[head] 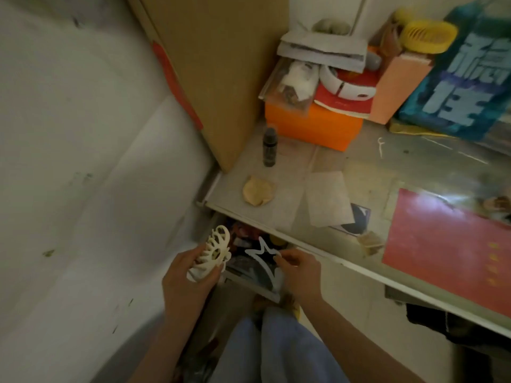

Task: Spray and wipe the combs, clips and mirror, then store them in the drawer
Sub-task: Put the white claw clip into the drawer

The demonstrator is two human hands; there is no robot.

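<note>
My left hand (188, 283) grips a cream claw hair clip (214, 252) just left of the open drawer (249, 272). My right hand (298, 269) pinches a white star-shaped clip (262, 255) and holds it over the drawer, which is full of dark clutter. On the desk above stand a dark spray bottle (269, 146) and a crumpled tan cloth (258, 190). I see no comb and no mirror that I can tell apart from the clutter.
The desk (345, 244) has a glass top over red paper (442, 244). An orange box (312, 125) stacked with oddments sits at the back, beside a blue bag (464, 78). A cardboard panel (221, 64) leans at the left. My legs are below.
</note>
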